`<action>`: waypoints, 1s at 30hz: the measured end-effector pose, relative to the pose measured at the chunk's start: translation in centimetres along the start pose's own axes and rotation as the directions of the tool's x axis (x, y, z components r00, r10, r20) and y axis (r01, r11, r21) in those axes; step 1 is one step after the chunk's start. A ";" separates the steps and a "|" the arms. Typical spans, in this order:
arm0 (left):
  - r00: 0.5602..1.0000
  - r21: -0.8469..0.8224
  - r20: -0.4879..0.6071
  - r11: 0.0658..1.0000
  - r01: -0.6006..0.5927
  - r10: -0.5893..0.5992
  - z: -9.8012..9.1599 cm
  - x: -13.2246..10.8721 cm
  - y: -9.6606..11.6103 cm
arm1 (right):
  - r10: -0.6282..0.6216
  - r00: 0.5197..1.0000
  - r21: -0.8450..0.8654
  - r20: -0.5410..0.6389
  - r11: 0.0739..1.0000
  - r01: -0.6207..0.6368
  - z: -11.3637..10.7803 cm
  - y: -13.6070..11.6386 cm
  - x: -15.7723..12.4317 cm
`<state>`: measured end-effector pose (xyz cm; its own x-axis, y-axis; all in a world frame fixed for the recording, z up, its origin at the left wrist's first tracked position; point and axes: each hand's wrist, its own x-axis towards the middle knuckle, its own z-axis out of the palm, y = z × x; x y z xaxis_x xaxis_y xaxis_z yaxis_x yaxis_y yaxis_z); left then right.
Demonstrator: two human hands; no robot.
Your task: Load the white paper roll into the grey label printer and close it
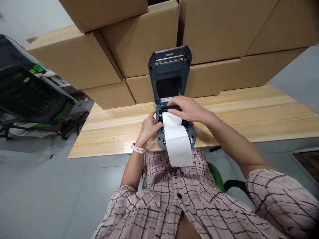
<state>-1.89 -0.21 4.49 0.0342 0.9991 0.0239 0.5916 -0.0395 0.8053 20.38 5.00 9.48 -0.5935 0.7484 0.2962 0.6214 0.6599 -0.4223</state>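
Observation:
A dark grey label printer [159, 141] stands at the table's front edge with its lid [168, 71] raised. Inside it sits a white label roll [171, 119], and a strip of white labels [178, 149] runs out over the front and hangs past the edge. My left hand [149, 127] is closed on the printer's left side, thumb on the rim. My right hand [188, 109] reaches in from the right, bent over the back of the roll. Its thumb lies on the roll, and its other fingers are behind, their tips partly hidden.
Stacked cardboard boxes [144, 43] stand behind the printer along the back of the wooden table [112, 132]. A black and green office chair [32, 96] is on the floor at left. Clear plastic [196, 128] lies by the printer's right side.

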 end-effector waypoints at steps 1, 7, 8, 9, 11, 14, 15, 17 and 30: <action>1.000 0.031 0.019 1.000 -0.001 0.000 -0.2 0.0 0.2 | 0.023 0.985 -0.025 0.172 1.000 -0.019 0.1 0.2 0.5; 0.994 0.099 0.108 0.995 -0.018 0.007 -0.7 0.0 0.9 | 0.093 0.786 -0.131 0.611 0.991 -0.016 0.6 1.4 4.1; 0.993 0.100 0.121 0.995 -0.023 0.011 -0.8 0.0 0.9 | 0.080 0.780 -0.118 0.621 0.993 -0.007 0.8 1.5 4.5; 0.992 0.093 0.129 0.995 -0.026 0.013 -0.8 0.0 0.9 | 0.058 0.778 -0.099 0.626 0.995 0.005 1.0 1.7 4.9; 0.991 0.064 0.133 0.998 -0.022 0.013 -0.8 0.1 0.7 | 0.003 0.778 -0.048 0.628 0.998 0.035 1.4 1.9 5.4; 0.991 0.024 0.134 1.000 -0.010 0.006 -0.7 0.2 0.4 | -0.084 0.767 0.054 0.636 0.996 0.064 1.0 2.4 5.8; 0.991 0.014 0.133 1.000 -0.003 0.002 -0.7 0.2 0.3 | -0.115 0.772 0.097 0.625 0.993 0.069 0.5 2.5 5.7; 0.991 -0.007 0.130 1.000 0.005 -0.004 -0.6 0.2 0.1 | -0.187 0.806 0.195 0.561 0.977 0.091 -1.0 2.7 5.2; 0.992 -0.064 0.125 0.998 -0.003 0.011 -0.4 -0.1 -0.3 | 0.294 0.956 0.505 0.013 0.823 -0.261 -6.2 14.9 -13.5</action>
<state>-2.39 -0.29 4.49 0.1410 0.9891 -0.0414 0.5389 -0.0416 0.8413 40.77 5.17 4.50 -0.3909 0.9086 0.1473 0.4074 0.3143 -0.8574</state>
